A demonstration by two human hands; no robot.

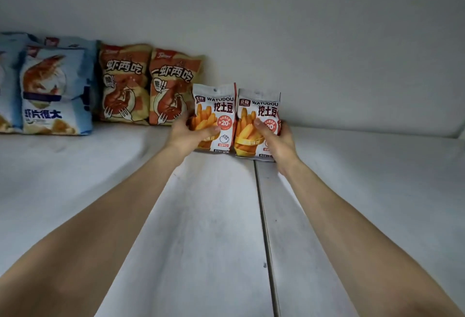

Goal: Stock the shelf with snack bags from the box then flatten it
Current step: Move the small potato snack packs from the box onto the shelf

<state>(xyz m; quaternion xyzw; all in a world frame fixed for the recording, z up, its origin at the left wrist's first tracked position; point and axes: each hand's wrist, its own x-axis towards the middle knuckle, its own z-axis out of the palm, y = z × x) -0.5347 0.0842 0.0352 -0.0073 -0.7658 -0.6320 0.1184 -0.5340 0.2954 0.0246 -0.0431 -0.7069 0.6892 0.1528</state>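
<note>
Two small white and orange fry snack bags stand upright side by side near the back of the white shelf. My left hand grips the left fry bag at its lower left, thumb across the front. My right hand grips the right fry bag at its lower right, thumb on the front. Both bags' bottoms are at the shelf surface. The box is out of view.
Two orange-brown shrimp snack bags lean on the back wall just left of the fry bags. Blue shrimp chip bags stand at the far left. A seam runs front to back in the shelf.
</note>
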